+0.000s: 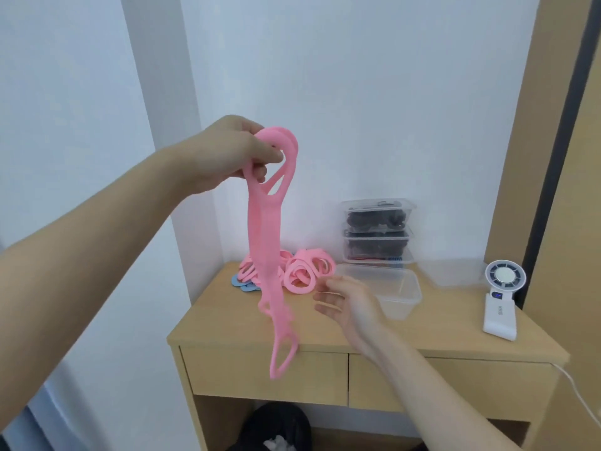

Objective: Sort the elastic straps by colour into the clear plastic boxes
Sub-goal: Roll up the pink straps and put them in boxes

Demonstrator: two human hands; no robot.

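Left hand: the left hand (227, 154) was raised well above the desk (234, 320). Its thumb and curled fingers pinched the top loops of a bunch of pink straps (263, 236), and the fingertips were partly hidden behind those loops.
Held straps: they hung straight down in front of the desk's edge and drawer front. The lower ends were blurred, and the number in the bunch could not be told.
Right hand: the right hand (344, 301) was spread with fingers relaxed and apart, holding nothing. It was over the desk between the pink pile (305, 270) and the open clear box (400, 288). Whether it touched the desktop could not be told.
Pink pile: it was heaped at the desk's back left corner, partly covered by the hanging bunch.
Blue straps: of the blue straps (242, 284), only a few edges showed from under the pile's left side.
Open clear box: it stood open-topped just right of the pile and looked empty. The right hand covered its near left corner.
Second clear piece: the second clear piece (455, 271) lay farther right, faint against the wall. Whether it was a box or a lid could not be told.
Stacked boxes: the stacked boxes (377, 232) stood lidded against the wall behind the open box. The upper ones were filled with dark straps, and the lowest showed only a strip of red and blue.
Fan: a small white fan (502, 288) stood upright at the desk's right end.
Bin: a dark bin (279, 428) stood under the desk, cut off by the bottom edge.
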